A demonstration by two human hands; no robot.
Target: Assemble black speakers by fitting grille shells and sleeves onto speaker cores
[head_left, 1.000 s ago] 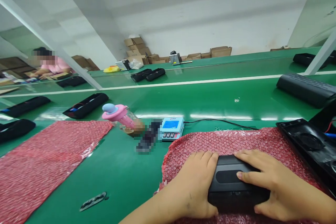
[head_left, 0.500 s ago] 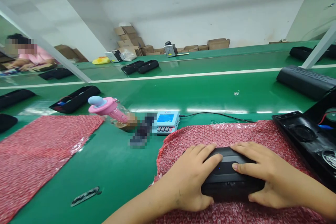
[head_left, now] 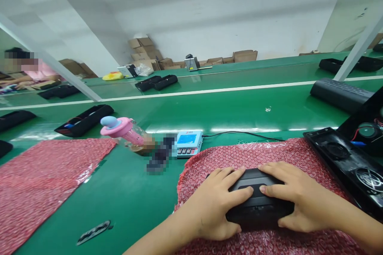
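A black speaker (head_left: 257,203) lies on a red bubble-wrap sheet (head_left: 254,159) at the near edge of the green table. My left hand (head_left: 217,203) wraps its left end, fingers curled over the top. My right hand (head_left: 291,199) clasps its right end, thumb pointing left across the face. Both hands press on the speaker and hide most of it.
An open black speaker shell (head_left: 350,163) with drivers and wires lies to the right. A pink-capped bottle (head_left: 125,133), a small blue meter (head_left: 187,149) with a cable, another bubble-wrap sheet (head_left: 42,183) and several black speakers sit around. A person in pink (head_left: 32,73) works at far left.
My left fingers have spread further over the speaker's top. The view has shifted slightly; the speaker stays on the bubble wrap.
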